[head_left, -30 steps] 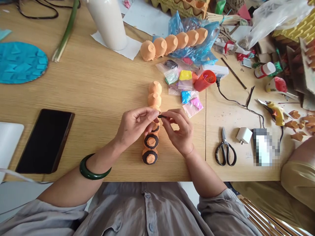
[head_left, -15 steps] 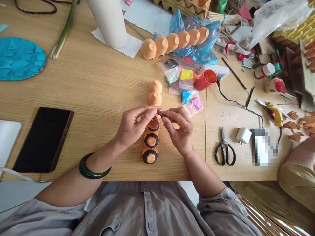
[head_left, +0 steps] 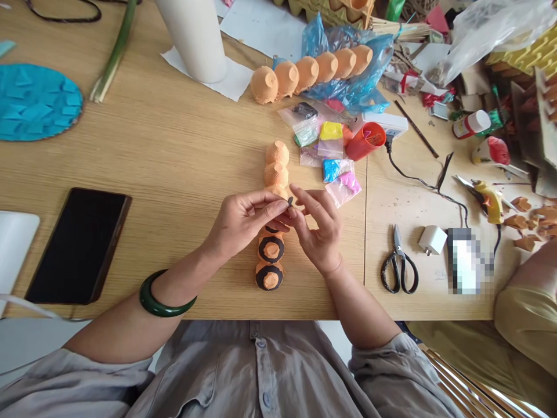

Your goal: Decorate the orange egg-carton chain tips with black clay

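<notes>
A small piece of black clay sits at the meeting fingertips of both hands. My left hand pinches it between thumb and fingers. My right hand has its thumb against the piece, with the index finger lifted a little away. Under the hands runs an orange egg-carton strip, its middle cups partly hidden. Black rings circle the near cups; the far cups are plain orange. To the right of the strip lie small bags of coloured clay, including black, yellow, blue and pink.
Beyond is a second orange carton strip on a blue plastic bag. A red cup, scissors, a white charger and a glue gun stand right. A phone lies left. Another person's arm rests at far right.
The black clay has turned from lying lengthwise between my hands to a short end standing up at the fingertips. My right index finger has lifted, and the hands have come closer together.
</notes>
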